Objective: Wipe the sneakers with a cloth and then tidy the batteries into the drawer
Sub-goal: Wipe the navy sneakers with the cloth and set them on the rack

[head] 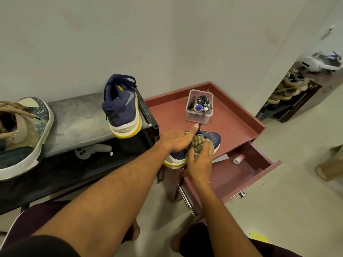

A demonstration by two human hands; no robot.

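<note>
A navy sneaker (213,139) with a white and yellow sole lies on the maroon cabinet top (172,115). My left hand (176,140) grips its heel end, thumb pointing up. My right hand (201,160) holds a bunched checked cloth (194,146) against the sneaker's side. The matching navy sneaker (121,106) stands heel-up on the grey bench (78,119) to the left. Below the cabinet top the drawer (259,164) is pulled out, with a small white bottle with a pink cap (238,158) inside. I see no batteries.
A clear plastic box (199,107) of small items stands on the cabinet top behind the sneaker. A worn tan and green shoe (20,134) sits at the bench's left end. A white controller (91,151) lies on the lower shelf. A shoe rack (289,89) stands at right.
</note>
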